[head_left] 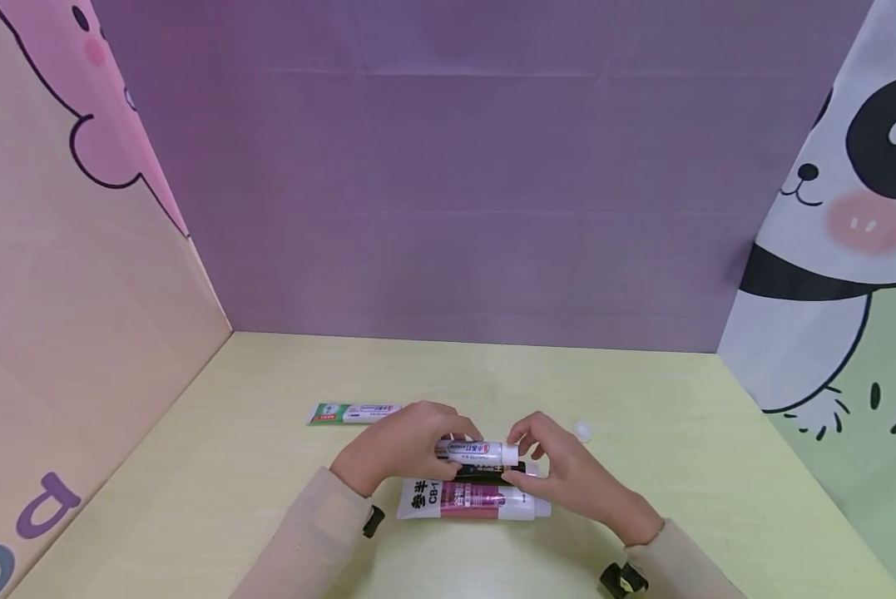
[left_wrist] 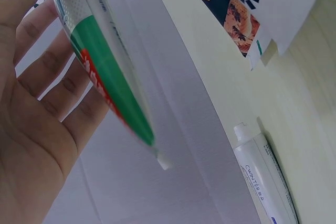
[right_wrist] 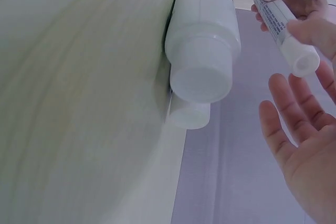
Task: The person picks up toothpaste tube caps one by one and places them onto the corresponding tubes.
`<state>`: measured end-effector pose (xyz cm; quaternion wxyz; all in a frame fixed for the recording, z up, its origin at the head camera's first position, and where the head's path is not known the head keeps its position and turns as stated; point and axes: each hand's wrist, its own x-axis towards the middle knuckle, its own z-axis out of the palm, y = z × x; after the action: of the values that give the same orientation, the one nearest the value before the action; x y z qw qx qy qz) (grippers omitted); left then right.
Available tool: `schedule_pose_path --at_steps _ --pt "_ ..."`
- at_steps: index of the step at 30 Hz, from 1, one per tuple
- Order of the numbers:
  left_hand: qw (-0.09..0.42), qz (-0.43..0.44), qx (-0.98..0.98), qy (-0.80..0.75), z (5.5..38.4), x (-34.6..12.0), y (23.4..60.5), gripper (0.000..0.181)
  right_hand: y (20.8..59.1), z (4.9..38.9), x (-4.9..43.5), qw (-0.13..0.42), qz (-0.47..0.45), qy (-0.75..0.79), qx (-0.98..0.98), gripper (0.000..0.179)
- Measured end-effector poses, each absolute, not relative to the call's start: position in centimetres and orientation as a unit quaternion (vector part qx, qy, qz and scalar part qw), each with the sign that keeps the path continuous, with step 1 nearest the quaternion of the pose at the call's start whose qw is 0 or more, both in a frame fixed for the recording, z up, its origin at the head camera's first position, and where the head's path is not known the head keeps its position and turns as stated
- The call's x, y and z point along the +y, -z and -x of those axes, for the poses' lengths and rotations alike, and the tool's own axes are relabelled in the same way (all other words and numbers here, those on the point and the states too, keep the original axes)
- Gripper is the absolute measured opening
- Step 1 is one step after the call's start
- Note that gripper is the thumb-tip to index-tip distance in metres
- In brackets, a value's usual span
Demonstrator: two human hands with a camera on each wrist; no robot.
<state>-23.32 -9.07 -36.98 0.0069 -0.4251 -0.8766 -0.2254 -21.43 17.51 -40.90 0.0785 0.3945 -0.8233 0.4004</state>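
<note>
My left hand [head_left: 410, 441] grips a white and green toothpaste tube [head_left: 476, 452] between thumb and fingers, its white cap pointing right. In the left wrist view the tube's flat crimped end [left_wrist: 164, 162] sticks out past the fingers. My right hand [head_left: 567, 470] is at the cap end, its fingers loosely spread. Its thumb overlaps the tube's side in the right wrist view, while the other fingers stand apart below the cap [right_wrist: 304, 62]. Under the held tube lie a black tube [head_left: 485, 474] and, nearer me, a large white and pink toothpaste tube [head_left: 470, 501].
Another green and white tube [head_left: 353, 413] lies farther back on the left, partly behind my left hand. A small white round piece [head_left: 582, 431] rests on the pale table [head_left: 215, 499] beyond my right hand. A purple wall [head_left: 455, 191] stands behind, with printed side walls.
</note>
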Motion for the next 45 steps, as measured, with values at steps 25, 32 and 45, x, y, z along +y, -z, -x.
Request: schedule_pose_path --at_steps 25,32,45 --pt "0.014 0.428 -0.876 0.220 23.34 -9.09 36.75 0.028 40.97 21.65 17.87 0.083 -0.387 -0.393 -0.830 0.027" --pt "0.013 0.429 -0.876 0.222 23.36 -9.08 36.64 0.027 41.16 21.79 17.84 0.081 -0.379 -0.391 -0.835 0.019" --pt "0.020 0.439 -0.871 0.219 23.48 -8.96 36.84 0.028 41.21 21.84 17.70 0.039 -0.323 -0.360 -0.874 0.029"
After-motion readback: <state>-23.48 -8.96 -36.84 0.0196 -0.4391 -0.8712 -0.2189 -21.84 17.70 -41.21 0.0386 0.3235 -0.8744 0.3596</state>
